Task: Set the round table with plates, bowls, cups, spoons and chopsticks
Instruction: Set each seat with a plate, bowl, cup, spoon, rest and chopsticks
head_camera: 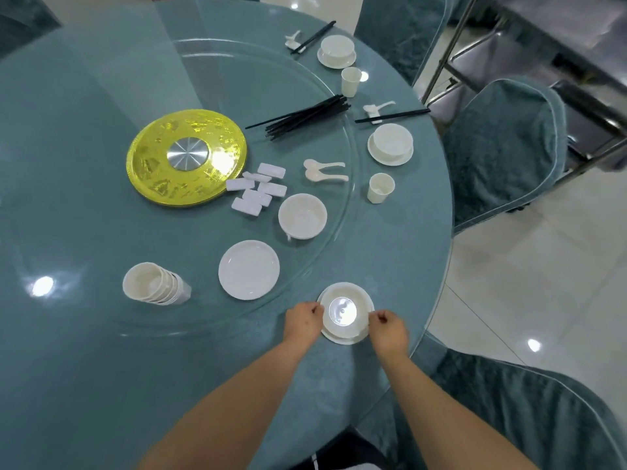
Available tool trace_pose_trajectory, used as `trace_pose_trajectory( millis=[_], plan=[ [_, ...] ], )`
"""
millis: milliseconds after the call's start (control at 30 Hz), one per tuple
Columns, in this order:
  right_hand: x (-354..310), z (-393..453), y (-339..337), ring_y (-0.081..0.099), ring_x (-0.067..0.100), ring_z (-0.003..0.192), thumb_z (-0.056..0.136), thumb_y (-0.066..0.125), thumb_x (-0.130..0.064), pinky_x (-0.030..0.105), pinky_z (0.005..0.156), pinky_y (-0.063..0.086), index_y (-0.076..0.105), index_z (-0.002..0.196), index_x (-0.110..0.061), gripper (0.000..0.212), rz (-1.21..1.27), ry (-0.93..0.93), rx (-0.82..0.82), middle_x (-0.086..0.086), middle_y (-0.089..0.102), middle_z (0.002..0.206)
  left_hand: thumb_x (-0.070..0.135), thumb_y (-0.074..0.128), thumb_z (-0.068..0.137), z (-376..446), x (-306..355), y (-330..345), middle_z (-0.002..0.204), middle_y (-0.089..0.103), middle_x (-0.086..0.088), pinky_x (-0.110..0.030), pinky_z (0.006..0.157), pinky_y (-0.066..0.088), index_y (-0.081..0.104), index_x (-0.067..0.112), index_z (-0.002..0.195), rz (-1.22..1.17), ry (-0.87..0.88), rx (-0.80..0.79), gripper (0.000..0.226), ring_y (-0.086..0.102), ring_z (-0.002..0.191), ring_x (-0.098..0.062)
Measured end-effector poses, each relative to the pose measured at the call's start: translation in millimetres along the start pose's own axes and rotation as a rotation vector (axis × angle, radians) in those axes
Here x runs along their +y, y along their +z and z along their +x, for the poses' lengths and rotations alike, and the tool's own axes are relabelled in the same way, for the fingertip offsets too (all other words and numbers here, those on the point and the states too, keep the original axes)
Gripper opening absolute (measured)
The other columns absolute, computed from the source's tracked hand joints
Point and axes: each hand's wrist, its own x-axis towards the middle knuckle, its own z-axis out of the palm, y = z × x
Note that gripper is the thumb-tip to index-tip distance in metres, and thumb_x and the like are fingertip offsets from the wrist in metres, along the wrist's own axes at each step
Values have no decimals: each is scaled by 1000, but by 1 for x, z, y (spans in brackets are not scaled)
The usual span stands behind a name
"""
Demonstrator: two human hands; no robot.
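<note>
Head view: left hand [303, 321] and right hand [387, 325] pinch the bowl [344, 312]; centre it squarely on its plate [342, 340] before letting go

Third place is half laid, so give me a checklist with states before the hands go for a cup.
1. Bowl sits on its plate: ok.
2. Left hand and right hand free of the bowl: not ok, both pinch its rim.
3. Stacked cups within view: ok.
4. Spare spoons on the glass turntable: ok.
5. Loose chopsticks available: ok.
6. Plate centred before its chair: cannot tell.
</note>
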Motion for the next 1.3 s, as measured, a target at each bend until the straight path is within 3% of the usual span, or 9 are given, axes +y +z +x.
trace_pose_trajectory(
  millis=[233,333,500,600,767,833,900,1033,1300],
  plan=[
    [-29,-10,-7,57,23,74,95,49,-26,29,64,40,60,79,-15,22,-31,-70,70,-1,62,75,18,44,92,-14,8,-30,58,45,-4,-30,57,29,37,12,56,-11,4,40,38,37,65,-21],
    [-61,-22,1,55,26,75,96,48,-26,29,67,38,61,80,-10,26,-52,-172,42,6,64,80,15,45,93,-22,8,-63,65,47,-19,-32,59,30,34,10,56,-47,55,123,39,37,64,-22],
    [-127,-50,32,53,36,71,95,50,-22,33,65,37,59,74,1,32,-48,-346,-61,21,64,77,15,44,92,-29,-6,-135,69,58,-8,-32,63,37,51,8,67,-39,87,265,27,47,69,-25],
    [-158,-64,50,48,26,68,95,49,-25,31,62,36,57,70,-7,31,-59,-426,-130,9,58,69,21,45,93,-28,-9,-175,85,69,-8,-34,74,47,66,9,83,34,140,361,27,60,82,-28],
    [-202,-102,91,49,23,68,94,49,-26,30,62,35,57,69,-7,32,-100,-570,-272,4,57,66,27,48,93,-34,-37,-253,96,66,-5,-37,77,51,67,15,91,210,207,528,23,61,93,-28],
    [-212,-115,105,46,23,67,94,49,-26,31,59,33,54,64,-8,35,-149,-616,-306,3,53,62,33,50,94,-34,-53,-275,115,61,-4,-39,93,48,65,20,110,296,194,514,26,53,112,-27],
    [-216,-127,117,44,22,65,94,49,-26,31,56,31,48,60,-12,37,-187,-648,-333,2,48,59,45,56,89,-38,-69,-290,133,48,-3,-42,105,40,52,24,132,374,126,430,48,38,127,-29],
    [-216,-141,131,46,20,65,94,47,-28,31,61,36,54,66,-5,37,-242,-651,-391,3,53,63,54,70,72,-44,-86,-301,140,34,-6,-45,106,40,30,26,148,499,12,231,90,31,129,-33],
    [-208,-144,129,42,21,64,95,45,-30,30,58,32,40,57,-16,42,-340,-661,-359,-2,44,56,30,67,81,-43,-84,-305,134,37,-11,-44,101,44,40,18,141,526,6,166,67,44,121,-37]
  ],
)
